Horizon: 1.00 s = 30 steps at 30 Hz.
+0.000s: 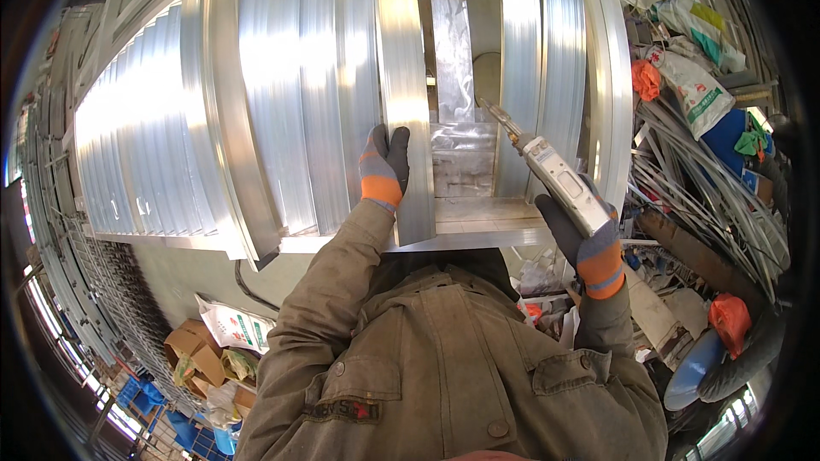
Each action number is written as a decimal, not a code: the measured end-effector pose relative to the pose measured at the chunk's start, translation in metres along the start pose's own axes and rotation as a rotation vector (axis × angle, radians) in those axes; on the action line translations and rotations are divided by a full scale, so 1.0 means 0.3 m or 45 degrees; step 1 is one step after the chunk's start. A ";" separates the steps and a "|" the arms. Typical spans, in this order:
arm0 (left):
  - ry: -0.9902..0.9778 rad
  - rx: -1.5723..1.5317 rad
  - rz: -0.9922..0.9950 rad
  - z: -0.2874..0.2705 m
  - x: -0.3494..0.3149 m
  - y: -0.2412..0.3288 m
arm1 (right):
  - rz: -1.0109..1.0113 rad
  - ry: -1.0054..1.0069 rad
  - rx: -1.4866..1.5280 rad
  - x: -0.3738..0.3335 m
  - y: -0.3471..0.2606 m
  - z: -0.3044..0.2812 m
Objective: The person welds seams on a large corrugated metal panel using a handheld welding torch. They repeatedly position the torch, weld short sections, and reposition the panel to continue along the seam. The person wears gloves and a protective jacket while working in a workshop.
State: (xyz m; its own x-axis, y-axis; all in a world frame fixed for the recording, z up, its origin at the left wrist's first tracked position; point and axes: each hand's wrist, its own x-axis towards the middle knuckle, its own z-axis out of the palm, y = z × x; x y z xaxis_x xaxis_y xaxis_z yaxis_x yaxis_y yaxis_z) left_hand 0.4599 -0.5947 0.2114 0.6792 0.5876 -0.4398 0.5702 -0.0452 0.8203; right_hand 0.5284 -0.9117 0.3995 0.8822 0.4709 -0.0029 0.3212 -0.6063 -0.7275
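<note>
My left hand [383,167], in a dark grey and orange glove, grips the left edge of a long aluminium slat [405,60]. That slat lies lengthwise across a metal frame [504,237], and its near end reaches the frame's front bar. In my right hand [589,235], gloved alike, is a silver-grey handheld tool [564,177] with a narrow pointed nose. Its tip points up and left, over a gap between slats. Inside the gap a shiny film-wrapped bar [453,34] is visible. My right fingers are partly hidden behind the tool's body.
More ribbed aluminium slats [295,77] cover the frame on the left, with others [564,43] to the right. A heap of thin metal strips [709,179] and white sacks [692,90] crowds the right side. At lower left are a cardboard box [198,348] and a white bag [237,324].
</note>
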 end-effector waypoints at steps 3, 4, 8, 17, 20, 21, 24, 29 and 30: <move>-0.023 -0.019 -0.059 -0.001 -0.006 0.006 | 0.009 0.004 -0.006 0.003 -0.006 0.005; -0.024 -0.027 -0.080 -0.001 -0.007 0.007 | 0.008 0.010 -0.004 0.005 -0.008 0.006; 0.014 0.004 -0.024 0.011 -0.001 -0.001 | 0.018 -0.014 -0.006 0.016 -0.017 0.007; -0.035 -0.017 -0.055 0.022 0.012 -0.023 | 0.021 -0.014 -0.006 0.032 -0.019 0.014; -0.006 -0.075 -0.054 0.032 0.004 -0.014 | 0.080 -0.039 0.004 0.040 -0.020 0.015; 0.014 -0.040 -0.042 0.032 0.006 -0.010 | 0.101 -0.055 0.005 0.042 -0.020 0.015; 0.014 0.140 0.009 0.007 0.031 0.007 | -0.090 -0.005 -0.010 0.048 -0.020 0.019; -0.328 0.237 -0.178 -0.097 0.109 0.048 | 0.108 -0.120 0.063 0.038 -0.020 0.021; -0.314 0.274 -0.199 -0.104 0.115 0.056 | 0.102 -0.119 0.095 0.039 -0.017 0.029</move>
State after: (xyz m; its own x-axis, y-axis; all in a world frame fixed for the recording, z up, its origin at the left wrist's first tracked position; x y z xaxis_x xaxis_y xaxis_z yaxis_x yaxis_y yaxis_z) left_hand 0.4786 -0.5500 0.2214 0.6522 0.3896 -0.6502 0.7423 -0.1544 0.6520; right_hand 0.5341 -0.8975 0.3973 0.8667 0.4829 -0.1245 0.2216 -0.5966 -0.7714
